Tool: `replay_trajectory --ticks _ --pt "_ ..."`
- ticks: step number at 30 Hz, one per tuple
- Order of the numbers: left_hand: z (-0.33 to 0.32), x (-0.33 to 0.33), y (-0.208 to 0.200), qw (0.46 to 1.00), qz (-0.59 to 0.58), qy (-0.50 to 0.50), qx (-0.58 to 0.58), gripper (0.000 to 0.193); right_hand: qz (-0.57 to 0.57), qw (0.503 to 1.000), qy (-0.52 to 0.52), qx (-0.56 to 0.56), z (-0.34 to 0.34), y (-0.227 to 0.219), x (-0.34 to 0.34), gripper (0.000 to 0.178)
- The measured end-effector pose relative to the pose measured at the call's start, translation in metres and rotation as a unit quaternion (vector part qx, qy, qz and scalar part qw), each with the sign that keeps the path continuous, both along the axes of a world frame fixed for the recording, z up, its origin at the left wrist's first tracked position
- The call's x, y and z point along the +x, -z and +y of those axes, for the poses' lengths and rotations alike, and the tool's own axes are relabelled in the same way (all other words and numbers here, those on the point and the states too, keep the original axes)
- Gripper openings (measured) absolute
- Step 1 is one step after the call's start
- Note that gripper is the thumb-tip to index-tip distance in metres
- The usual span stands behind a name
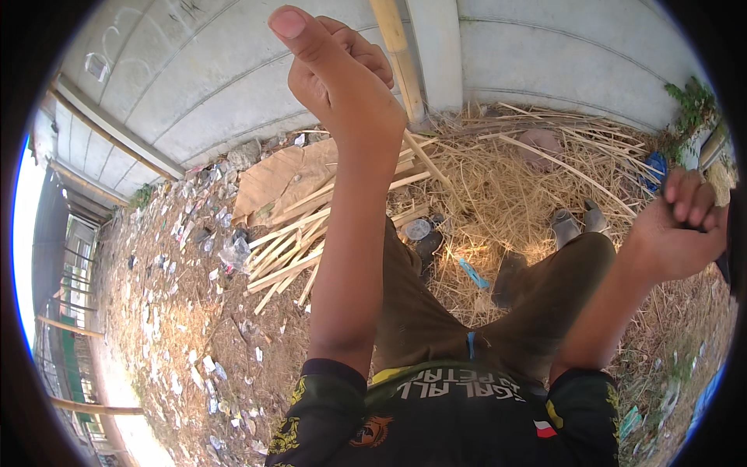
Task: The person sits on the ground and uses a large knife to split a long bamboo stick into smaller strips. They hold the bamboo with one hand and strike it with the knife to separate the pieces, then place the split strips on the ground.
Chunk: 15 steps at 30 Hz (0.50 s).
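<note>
Raised closest to the camera, the left hand (338, 78) appears above the stick pile (289, 253), its fingers curled closed and its thumb straight; whether anything sits inside the curl cannot be told. Its forearm (350, 249) crosses in front of the pile's pale, loose sticks, which lie roughly side by side on the ground. Well to the right of the pile, the right hand (673, 237) has bent fingers beside a dark object (731, 243) at the edge of view; I cannot tell whether it grips that object. A sheet of brown cardboard (268, 183) lies along the pile's far side, partly under its sticks. Just beside the pile's left end is a clear plastic bag (235, 254), with scattered litter (187, 311) farther left. To its right are a clear cup (418, 229), a blue strip (472, 274) and dry straw (486, 183). Beyond it, a bamboo pole (401, 62) stands against a grey wall (552, 62).
</note>
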<state>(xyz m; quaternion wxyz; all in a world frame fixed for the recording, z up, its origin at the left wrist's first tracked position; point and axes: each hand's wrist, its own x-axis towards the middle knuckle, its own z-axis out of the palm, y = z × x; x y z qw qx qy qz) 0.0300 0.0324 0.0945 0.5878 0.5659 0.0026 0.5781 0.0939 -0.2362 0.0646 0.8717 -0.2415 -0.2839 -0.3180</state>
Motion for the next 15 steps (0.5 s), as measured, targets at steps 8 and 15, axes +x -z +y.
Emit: replay_trajectory --ticks 8,15 --pt "0.003 0.017 0.000 0.997 -0.019 0.009 0.071 0.074 0.454 0.526 -0.300 -0.654 0.057 0.243 0.010 0.025" --pt "0.012 0.016 -0.008 0.999 0.018 -0.027 0.023 0.080 0.179 0.927 0.028 -0.327 -0.013 -0.049 0.029 0.042"
